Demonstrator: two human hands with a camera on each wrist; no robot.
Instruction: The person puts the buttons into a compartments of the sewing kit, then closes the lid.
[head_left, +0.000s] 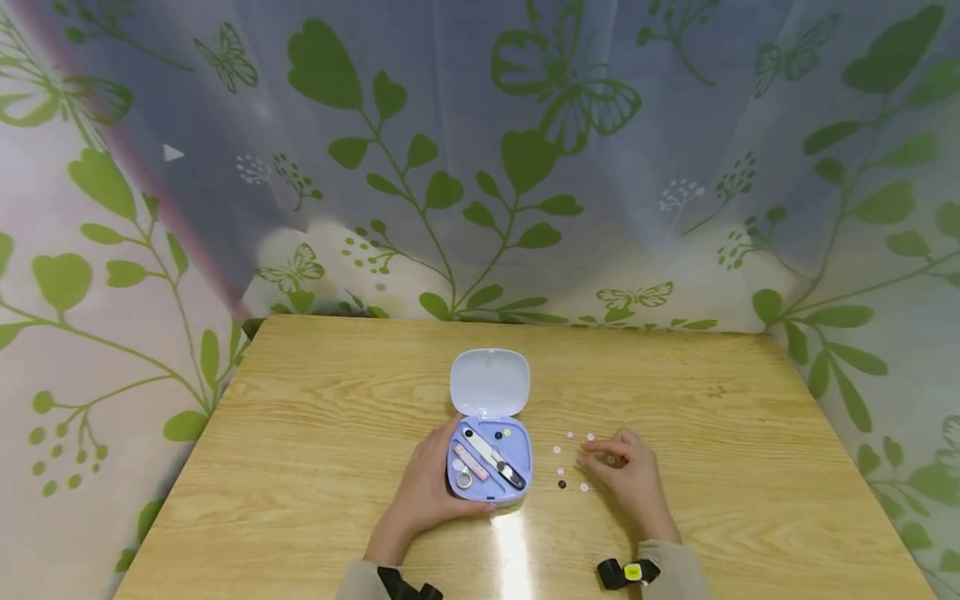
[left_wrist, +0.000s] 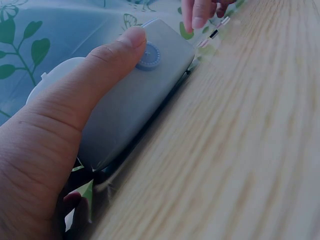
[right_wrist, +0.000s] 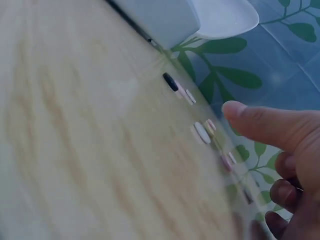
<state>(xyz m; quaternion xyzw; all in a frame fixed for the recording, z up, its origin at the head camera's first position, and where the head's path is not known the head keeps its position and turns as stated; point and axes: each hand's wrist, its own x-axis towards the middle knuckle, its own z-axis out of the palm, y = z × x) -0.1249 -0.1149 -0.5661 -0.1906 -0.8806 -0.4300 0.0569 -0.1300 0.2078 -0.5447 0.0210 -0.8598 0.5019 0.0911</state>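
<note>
My left hand (head_left: 429, 483) grips the left side of a lidded blue plastic box (head_left: 527, 454), its thumb along the front wall by a round blue catch (left_wrist: 149, 56). The white lid (head_left: 490, 383) stands open at the back. Inside lie a white tool with black ends (head_left: 487, 454), a pink bar (head_left: 471, 462), a metal ring (head_left: 464, 480), a black button (head_left: 498, 435) and a yellow button (head_left: 507, 432). Low over several loose buttons, my right hand (head_left: 630, 475) holds thumb and forefinger apart, nothing visible between them. In the right wrist view its thumb (right_wrist: 260, 122) is straight.
Right of the box are scattered a black button (head_left: 562, 484), a pink button (head_left: 570, 435), a white button (head_left: 584, 487) and others. The wooden table (head_left: 300, 450) ends at a leaf-printed curtain (head_left: 420, 208) behind and at both sides.
</note>
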